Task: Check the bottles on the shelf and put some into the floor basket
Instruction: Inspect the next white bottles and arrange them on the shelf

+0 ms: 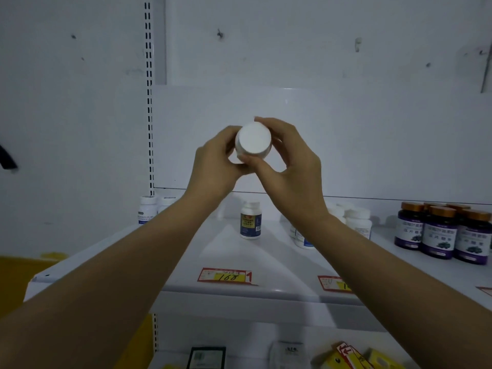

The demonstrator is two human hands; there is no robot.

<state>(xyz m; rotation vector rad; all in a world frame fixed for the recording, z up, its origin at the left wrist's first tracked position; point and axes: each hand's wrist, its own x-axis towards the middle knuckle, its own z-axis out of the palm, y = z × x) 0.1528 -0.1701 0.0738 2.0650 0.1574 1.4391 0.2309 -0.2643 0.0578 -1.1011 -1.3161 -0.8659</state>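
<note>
I hold a white bottle up in front of me with both hands, its flat round end turned toward the camera. My left hand grips it from the left and my right hand grips it from the right, thumb under its lower edge. Below on the white shelf stands a single white-capped bottle with a dark blue label. More white bottles stand to the right and two white bottles at the far left. The floor basket is out of view.
Several purple bottles with gold caps stand at the shelf's right end. Red and yellow price tags line the shelf's front edge. A lower shelf holds small boxes. A slotted upright runs up the back wall.
</note>
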